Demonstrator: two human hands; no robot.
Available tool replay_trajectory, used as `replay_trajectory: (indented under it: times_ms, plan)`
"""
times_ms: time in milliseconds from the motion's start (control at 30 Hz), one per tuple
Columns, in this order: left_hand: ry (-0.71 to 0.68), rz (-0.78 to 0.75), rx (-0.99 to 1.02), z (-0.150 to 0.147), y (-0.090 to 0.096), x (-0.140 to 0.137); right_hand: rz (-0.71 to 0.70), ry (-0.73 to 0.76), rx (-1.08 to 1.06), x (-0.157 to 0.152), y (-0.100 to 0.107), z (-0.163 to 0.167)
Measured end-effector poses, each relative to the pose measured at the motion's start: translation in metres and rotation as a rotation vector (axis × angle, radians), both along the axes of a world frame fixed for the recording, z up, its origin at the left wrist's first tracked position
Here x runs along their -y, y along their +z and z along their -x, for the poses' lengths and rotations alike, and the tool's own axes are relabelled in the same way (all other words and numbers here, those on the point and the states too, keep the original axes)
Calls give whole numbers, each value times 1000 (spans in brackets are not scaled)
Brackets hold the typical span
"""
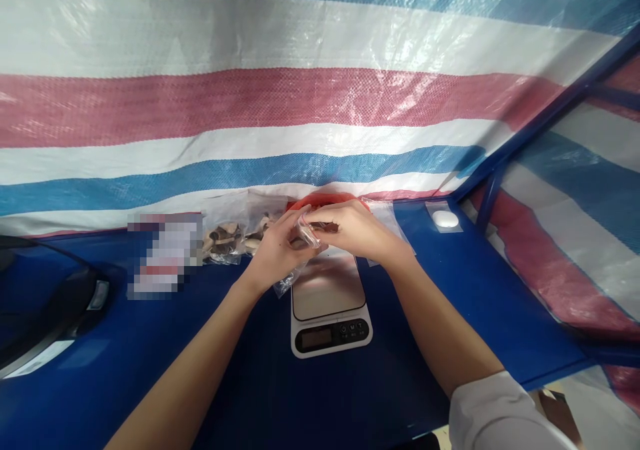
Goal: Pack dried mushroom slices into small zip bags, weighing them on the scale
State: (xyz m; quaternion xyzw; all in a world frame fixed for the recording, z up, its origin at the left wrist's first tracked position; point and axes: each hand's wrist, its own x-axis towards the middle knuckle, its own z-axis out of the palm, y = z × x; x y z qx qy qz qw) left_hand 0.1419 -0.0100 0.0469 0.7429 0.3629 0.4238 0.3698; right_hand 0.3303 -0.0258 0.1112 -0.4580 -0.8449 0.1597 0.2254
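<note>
Between my hands is a clear plastic bag (309,233), its lower corner hanging out below my left palm. My left hand (274,250) is closed on the bag's left side. The fingers of my right hand (357,229) are bent and pinch its upper edge from the right. Both hands are over the far end of a white kitchen scale (329,290), whose display looks dark. Behind them an orange-red basket (325,198) shows only its rim and a bit of dark contents. What the bag holds, if anything, is hidden by my fingers.
Clear bags of brown and cream dried pieces (225,242) lie left of my hands. Flat clear bags (387,220) lie to the right, with a small white case (445,219) beyond. A black strap-like object (55,317) is at far left. A striped tarp (250,103) backs the blue table (480,290).
</note>
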Motion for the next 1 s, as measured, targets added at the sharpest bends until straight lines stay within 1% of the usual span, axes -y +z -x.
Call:
replay_trajectory:
  times_ms: [100, 233, 300, 400, 500, 600, 667, 767, 867, 1000]
  plan:
    - [-26, 34, 44, 0, 0, 0, 20, 75, -76, 0, 1, -1]
    - [-35, 104, 66, 2, 1, 1, 37, 64, -119, -2, -2, -3]
    - [-32, 107, 55, 3, 2, 0, 27, 78, -164, -3, -5, -4]
    - [-20, 64, 36, 5, 3, -1, 26, 107, -269, -5, -8, -7]
    - [-9, 54, 37, 9, 3, -3, 27, 87, -352, -9, -10, -15]
    - [10, 105, 64, 15, 4, -6, 48, 29, -375, -15, -12, -26]
    - [41, 137, 72, 19, 5, -7, 81, -28, -343, -19, -13, -33]
    - [69, 168, 48, 24, 9, -8, 114, -86, -217, -25, -19, -37]
    - [68, 171, 26, 27, 11, -8, 104, -112, -51, -32, -31, -36]
    - [75, 139, 3, 27, 11, -9, 73, -183, 136, -40, -51, -29]
